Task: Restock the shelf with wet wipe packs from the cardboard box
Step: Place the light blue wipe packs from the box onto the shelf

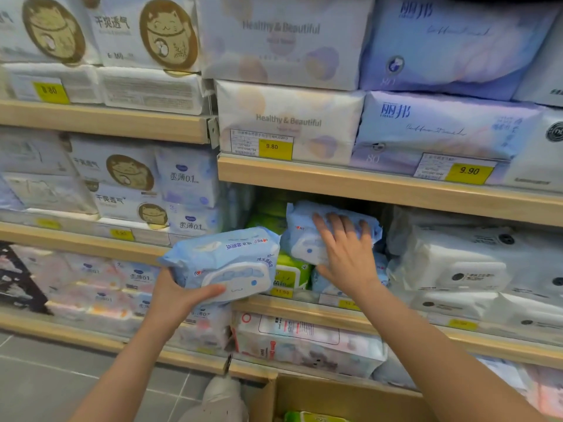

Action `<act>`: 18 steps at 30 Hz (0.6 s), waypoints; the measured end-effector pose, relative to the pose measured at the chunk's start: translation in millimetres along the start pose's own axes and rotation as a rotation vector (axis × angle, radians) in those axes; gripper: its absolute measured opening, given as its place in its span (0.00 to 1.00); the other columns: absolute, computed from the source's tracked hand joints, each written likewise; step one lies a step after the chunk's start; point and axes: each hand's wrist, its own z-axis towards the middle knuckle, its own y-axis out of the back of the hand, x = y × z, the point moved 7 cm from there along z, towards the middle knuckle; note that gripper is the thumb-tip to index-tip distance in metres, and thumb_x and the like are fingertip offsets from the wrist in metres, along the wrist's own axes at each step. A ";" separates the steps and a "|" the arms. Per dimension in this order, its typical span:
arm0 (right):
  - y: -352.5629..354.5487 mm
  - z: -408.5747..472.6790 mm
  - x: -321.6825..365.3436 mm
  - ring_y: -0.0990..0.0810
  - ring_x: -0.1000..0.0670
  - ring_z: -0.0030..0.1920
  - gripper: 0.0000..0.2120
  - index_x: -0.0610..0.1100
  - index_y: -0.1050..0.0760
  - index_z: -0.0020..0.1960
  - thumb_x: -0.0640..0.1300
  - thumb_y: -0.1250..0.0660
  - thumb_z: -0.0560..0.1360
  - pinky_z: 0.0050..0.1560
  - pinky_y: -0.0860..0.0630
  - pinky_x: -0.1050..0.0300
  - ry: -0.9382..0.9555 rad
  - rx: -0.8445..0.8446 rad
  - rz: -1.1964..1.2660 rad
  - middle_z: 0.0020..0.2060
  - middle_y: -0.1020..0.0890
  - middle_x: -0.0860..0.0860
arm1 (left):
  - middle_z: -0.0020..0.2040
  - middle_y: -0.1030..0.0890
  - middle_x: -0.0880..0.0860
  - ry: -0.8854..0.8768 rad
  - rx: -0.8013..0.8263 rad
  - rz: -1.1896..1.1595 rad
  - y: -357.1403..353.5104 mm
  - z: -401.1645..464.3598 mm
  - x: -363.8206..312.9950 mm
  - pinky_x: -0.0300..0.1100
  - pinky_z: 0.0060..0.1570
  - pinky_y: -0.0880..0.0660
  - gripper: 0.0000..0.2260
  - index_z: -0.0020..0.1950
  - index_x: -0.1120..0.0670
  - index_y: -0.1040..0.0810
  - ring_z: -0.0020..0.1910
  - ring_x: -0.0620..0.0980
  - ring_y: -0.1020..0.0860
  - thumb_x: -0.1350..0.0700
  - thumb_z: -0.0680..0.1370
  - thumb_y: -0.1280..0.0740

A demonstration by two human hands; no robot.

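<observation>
My left hand (179, 295) grips a light blue wet wipe pack (225, 261) from below, holding it in front of the shelf (380, 185). A second light blue pack (304, 236) stands tilted inside the shelf opening, and my right hand (344, 251) lies flat on it with the fingers spread. Green wipe packs (289, 274) sit behind and below, between the two blue ones. At the bottom edge the cardboard box (329, 394) is open, with a green pack (307, 417) showing inside.
White wipe packs (463, 269) fill the shelf to the right of my right hand. Tissue and pad packs (289, 123) crowd the shelves above and to the left. Grey floor tiles (61, 376) lie at the lower left, and a shoe (222, 394) is beside the box.
</observation>
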 end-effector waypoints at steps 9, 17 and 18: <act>-5.2 11.7 0.0 0.28 0.38 0.51 0.49 0.49 0.38 0.69 0.42 0.23 0.50 0.54 0.31 0.39 -0.077 -0.013 0.005 0.52 0.26 0.38 | 0.55 0.20 0.49 0.000 0.014 -0.025 1.3 6.5 9.8 0.53 0.55 0.24 0.46 0.60 0.54 0.28 0.54 0.50 0.21 0.45 0.45 0.21; -15.6 35.0 -45.7 0.27 0.32 0.50 0.45 0.51 0.43 0.70 0.35 0.27 0.59 0.53 0.30 0.32 -0.138 -0.038 -0.033 0.57 0.28 0.36 | 0.53 0.19 0.47 -0.047 0.064 -0.060 -14.7 14.1 5.6 0.46 0.48 0.22 0.42 0.60 0.54 0.26 0.50 0.46 0.20 0.49 0.47 0.20; -21.4 36.5 -51.3 0.27 0.29 0.53 0.46 0.51 0.44 0.71 0.34 0.27 0.60 0.55 0.32 0.29 -0.144 0.003 -0.022 0.59 0.27 0.34 | 0.53 0.19 0.46 -0.055 0.073 -0.073 -18.8 15.6 4.0 0.45 0.47 0.22 0.43 0.60 0.54 0.26 0.50 0.45 0.20 0.49 0.47 0.20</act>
